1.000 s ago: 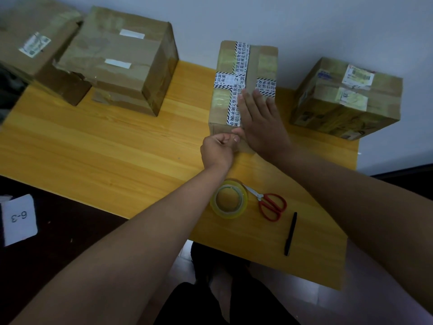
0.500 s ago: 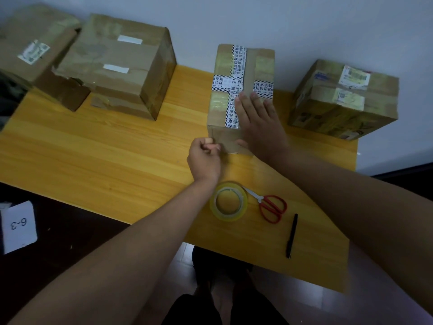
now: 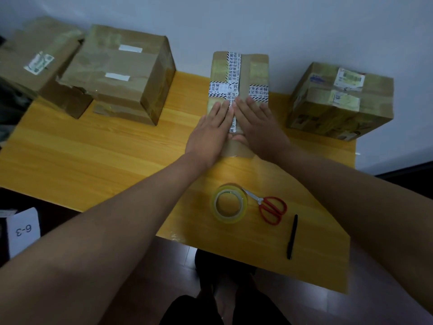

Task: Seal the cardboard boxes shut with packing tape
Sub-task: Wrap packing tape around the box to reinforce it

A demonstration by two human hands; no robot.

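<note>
A narrow cardboard box (image 3: 256, 69) with printed white tape crossing its top stands in the middle of the yellow table (image 3: 98, 151), against the wall. My left hand (image 3: 212, 131) and my right hand (image 3: 260, 126) both lie flat on the near half of its top, fingers straight, side by side along the centre seam. A roll of clear packing tape (image 3: 229, 204) lies flat on the table near me, below the box.
Red-handled scissors (image 3: 269, 207) and a black pen (image 3: 293, 236) lie right of the roll. A big box (image 3: 121, 73) and another box (image 3: 35, 64) stand at the back left, a labelled box (image 3: 339, 102) at the right. A "6-3" card (image 3: 23, 229) sits low left.
My left hand, curled at the box's near lower edge before, has risen onto the top and flattened beside my right hand. The right hand stayed pressed on the box top.
</note>
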